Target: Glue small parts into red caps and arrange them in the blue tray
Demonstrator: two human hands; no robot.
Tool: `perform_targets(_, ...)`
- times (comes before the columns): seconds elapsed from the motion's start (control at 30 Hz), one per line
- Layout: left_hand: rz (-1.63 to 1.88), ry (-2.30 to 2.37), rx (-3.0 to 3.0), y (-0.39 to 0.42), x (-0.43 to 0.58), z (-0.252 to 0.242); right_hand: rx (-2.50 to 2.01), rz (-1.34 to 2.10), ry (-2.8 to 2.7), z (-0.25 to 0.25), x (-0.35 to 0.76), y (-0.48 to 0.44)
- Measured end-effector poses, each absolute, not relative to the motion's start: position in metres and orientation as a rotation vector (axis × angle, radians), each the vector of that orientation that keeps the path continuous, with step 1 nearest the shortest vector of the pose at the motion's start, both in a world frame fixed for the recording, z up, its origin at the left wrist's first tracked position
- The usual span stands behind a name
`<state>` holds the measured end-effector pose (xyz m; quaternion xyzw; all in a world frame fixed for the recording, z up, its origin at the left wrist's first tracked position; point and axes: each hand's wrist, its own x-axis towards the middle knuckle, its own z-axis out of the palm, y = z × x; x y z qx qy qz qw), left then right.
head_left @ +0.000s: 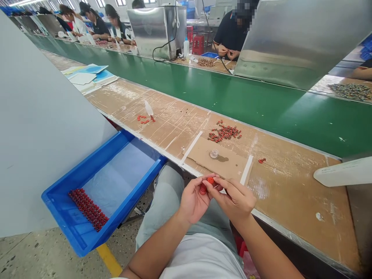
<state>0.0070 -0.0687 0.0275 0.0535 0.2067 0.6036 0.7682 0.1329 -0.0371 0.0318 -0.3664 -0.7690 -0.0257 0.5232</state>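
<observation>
Above my lap, at the table's edge, both hands meet. My left hand (pixel 192 201) has its fingers curled around several small red discs (pixel 203 189). At its fingertips is one orange-red disc (pixel 210 180), which the thumb and fingers of my right hand (pixel 238 197) pinch as well. Just beyond, a small clear cup (pixel 214 154) stands on a cardboard sheet (pixel 200 149). Farther back lies a pile of small red and dark parts (pixel 225 133). To the right rests a single red piece (pixel 262 160). Fine detail on the discs is too small to make out.
A blue bin (pixel 65 228) at my left holds rows of red parts (pixel 88 209). Loose red discs (pixel 143 120) lie by a white squeeze bottle (pixel 148 107). Beyond the table runs a green conveyor belt (pixel 180 87). A white bottle-like object (pixel 343 172) juts in at right. People work across the belt.
</observation>
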Motion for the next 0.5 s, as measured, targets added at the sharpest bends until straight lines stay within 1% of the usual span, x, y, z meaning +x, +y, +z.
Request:
perform_targets(0.17, 1.351, 0.385, 0.094, -0.066, -0.008, 0.033, -0.892, -0.041, -1.844, 0.031, 0.121, -0.036)
perform_targets(0.5, 1.328, 0.438, 0.109, -0.064, -0.026, 0.032, -0.945, -0.097, -1.817, 0.034, 0.1, -0.03)
